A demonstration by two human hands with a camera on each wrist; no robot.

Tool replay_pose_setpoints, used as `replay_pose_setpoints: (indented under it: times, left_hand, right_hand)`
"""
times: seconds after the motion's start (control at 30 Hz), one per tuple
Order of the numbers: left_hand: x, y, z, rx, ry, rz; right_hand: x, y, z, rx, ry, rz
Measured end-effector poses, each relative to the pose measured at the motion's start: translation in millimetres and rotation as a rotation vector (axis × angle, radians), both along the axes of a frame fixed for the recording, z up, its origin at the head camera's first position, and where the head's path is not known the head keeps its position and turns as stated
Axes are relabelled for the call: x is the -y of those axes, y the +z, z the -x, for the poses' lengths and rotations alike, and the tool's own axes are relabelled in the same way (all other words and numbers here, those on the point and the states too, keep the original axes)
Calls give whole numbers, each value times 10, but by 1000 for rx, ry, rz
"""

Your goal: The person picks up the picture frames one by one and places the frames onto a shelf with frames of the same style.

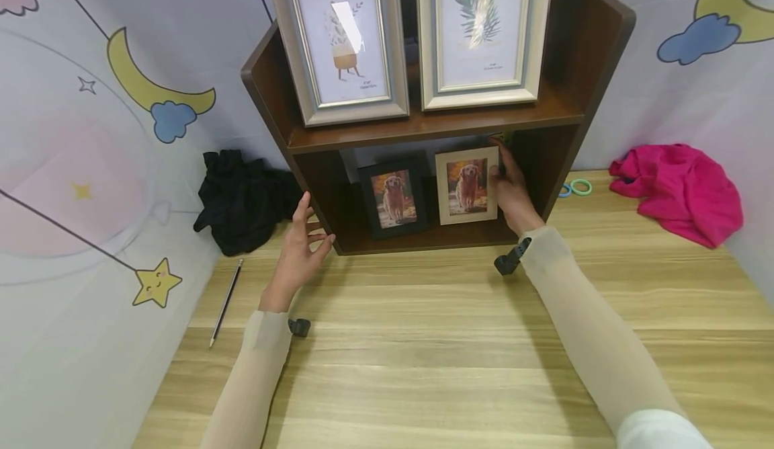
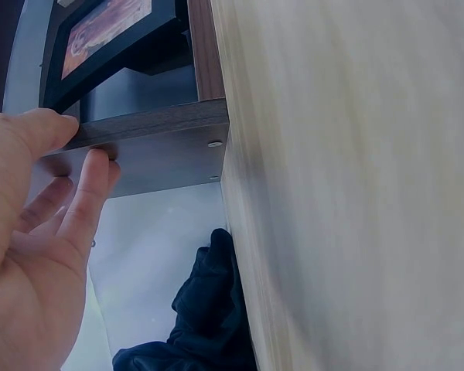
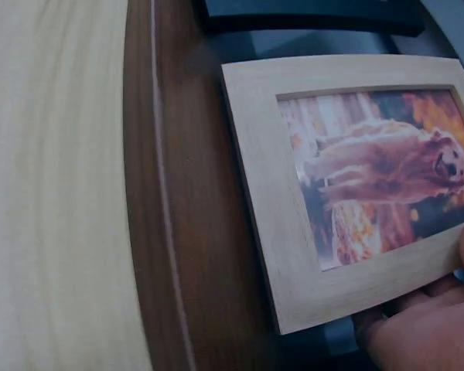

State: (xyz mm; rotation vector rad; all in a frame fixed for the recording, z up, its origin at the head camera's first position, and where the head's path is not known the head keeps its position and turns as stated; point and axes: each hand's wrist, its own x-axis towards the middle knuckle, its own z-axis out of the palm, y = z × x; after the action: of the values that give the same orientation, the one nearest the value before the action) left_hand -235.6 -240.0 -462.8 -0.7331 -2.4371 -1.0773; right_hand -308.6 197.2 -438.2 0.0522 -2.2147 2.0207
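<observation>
Your right hand [image 1: 510,193] is in the lower compartment of the dark wooden shelf [image 1: 580,59], its grip wrapped round the right edge of the light wooden frame [image 1: 467,185]. The fingers reach behind and the thumb sits at the front, which looks like the way to keep the frame upright on the shelf floor. That frame stands at about 3 o'clock of the black frame [image 1: 394,197], just beside it. Both show a golden dog.

Your left hand [image 1: 300,251] lies at 9 o'clock of the shelf. Its fingers are straight and spread against the outer side panel, holding nothing, and it seems to steady the unit.

There are four frames in all: two small ones below and two tall silver frames [image 1: 345,39] above, leaning back against the rear of the upper compartment.

On the table [image 1: 423,368] lie one pencil [image 1: 226,301] at 9 o'clock, one black cloth [image 1: 242,200] at 10 o'clock, one pink cloth [image 1: 680,190] and two rings [image 1: 576,187] at 3 o'clock.
</observation>
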Motion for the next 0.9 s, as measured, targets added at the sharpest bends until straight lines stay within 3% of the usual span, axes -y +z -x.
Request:
replay_pose_setpoints:
  times: [0.27, 0.57, 0.9]
  left_hand:
    - [-6, -2, 5, -2, -4, -2]
    - [2, -9, 5, -12, -5, -12]
    - [-6, 4, -7, -10, 5, 2]
  right_hand:
    - [-47, 30, 111, 63, 46, -61]
    - [44, 308, -26, 115, 95, -73]
    - [-29, 57, 168, 114, 59, -52]
